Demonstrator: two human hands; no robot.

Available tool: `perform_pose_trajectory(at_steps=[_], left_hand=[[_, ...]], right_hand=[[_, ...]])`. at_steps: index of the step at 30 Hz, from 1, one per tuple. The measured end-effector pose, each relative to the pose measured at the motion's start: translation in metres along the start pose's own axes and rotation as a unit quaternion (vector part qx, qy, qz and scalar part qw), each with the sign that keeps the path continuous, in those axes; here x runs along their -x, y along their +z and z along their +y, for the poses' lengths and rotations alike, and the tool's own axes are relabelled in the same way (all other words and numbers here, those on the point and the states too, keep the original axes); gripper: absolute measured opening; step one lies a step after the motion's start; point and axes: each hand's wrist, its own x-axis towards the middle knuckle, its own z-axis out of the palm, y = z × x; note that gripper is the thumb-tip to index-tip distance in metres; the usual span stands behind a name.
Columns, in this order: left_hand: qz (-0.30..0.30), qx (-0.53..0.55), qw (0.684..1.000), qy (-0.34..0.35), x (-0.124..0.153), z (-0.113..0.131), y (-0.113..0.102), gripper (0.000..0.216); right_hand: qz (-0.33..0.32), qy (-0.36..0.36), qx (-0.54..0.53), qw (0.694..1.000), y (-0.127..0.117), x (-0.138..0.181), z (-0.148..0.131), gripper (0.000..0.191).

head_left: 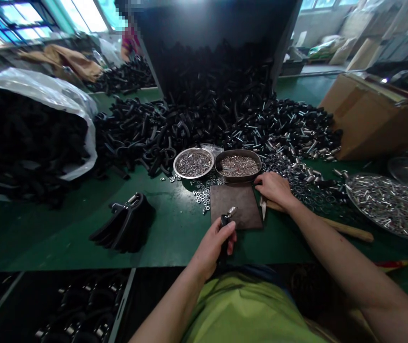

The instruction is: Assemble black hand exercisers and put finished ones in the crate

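Note:
My left hand [215, 242] is closed around a black curved handle [224, 220], from whose top a metal spring [231, 211] sticks out over a flat brown metal plate [235, 202]. At the plate's far right corner, my right hand [275, 189] has its fingers curled down beside an oval tin [239, 179] of small metal parts. Whatever those fingertips hold is hidden. Under the right wrist lies a hammer with a wooden handle [348, 229]. Small nuts [201, 196] are scattered along the plate's left edge, near a round dish [194, 176] of metal rings.
A heap of black handles [146, 128] covers the table's back. Bundled handles [125, 224] stand at left, by a plastic bag [85, 112]. Springs and rings [307, 174] spread at right, beside a large tray [385, 224] of pins and a cardboard box [368, 114].

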Motion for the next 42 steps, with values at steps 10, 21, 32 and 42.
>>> perform_pose_trajectory(at_steps=[10, 21, 32, 42], left_hand=[[0.019, 0.101, 0.994, -0.034, 0.002, -0.003, 0.002, 0.056], [0.037, -0.053, 0.998, -0.007, 0.008, -0.021, 0.015, 0.049], [-0.027, 0.007, 0.997, -0.078, 0.002, -0.005, 0.016, 0.047], [0.080, 0.154, 0.981, -0.089, -0.016, 0.002, 0.007, 0.057]], right_hand=[[-0.050, -0.090, -0.374, 0.922, -0.019, 0.076, -0.050, 0.017], [-0.070, -0.073, -0.329, 0.939, -0.003, 0.126, -0.090, 0.022], [-0.033, -0.061, -0.220, 0.973, -0.022, 0.070, -0.025, 0.036], [0.029, -0.093, 0.031, 0.995, -0.048, -0.093, 0.034, 0.034]])
